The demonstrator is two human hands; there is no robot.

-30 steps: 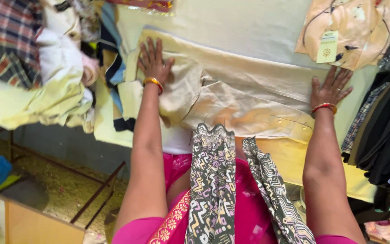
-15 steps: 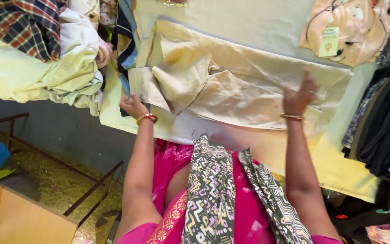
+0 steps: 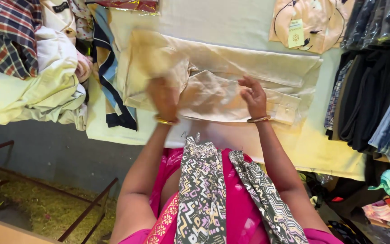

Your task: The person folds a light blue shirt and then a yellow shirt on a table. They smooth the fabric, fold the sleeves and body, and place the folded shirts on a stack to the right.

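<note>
1. Head view, the shirt: a pale beige shirt (image 3: 249,68) lies flat on the table (image 3: 321,149), which is covered with a cream cloth. The shirt sits across the middle of it, straight in front of the person. One sleeve is folded across the body, and its buttoned cuff (image 3: 285,108) points to the right edge.

2. Head view, the hands:
   - The two hands are apart, both over the near half of the shirt.
   - The right hand (image 3: 253,95) rests on the crumpled middle, fingers curled and pinched on a fold of cloth.
   - The left hand (image 3: 163,97) is blurred. It sits at the left part of the shirt, where the cloth is blurred too. Whether it grips the cloth or only presses on it I cannot tell.
   - Each wrist wears a gold bangle (image 3: 258,119).

3. Head view, the surroundings:
   - A heap of pale clothes (image 3: 37,90) and a checked shirt (image 3: 5,36) lie at the left.
   - A navy-striped cloth (image 3: 109,81) lies just beside the shirt.
   - A peach garment with a tag (image 3: 312,22) lies at the far right.
   - Dark clothes (image 3: 371,90) hang along the right side.

4. The step, as I judge it: the shirt is partly folded, with the sleeve in and the middle not yet smoothed.

5. The next move calls for flattening the bunched middle and keeping the edges square, without dragging the folded sleeve out of place.
</note>
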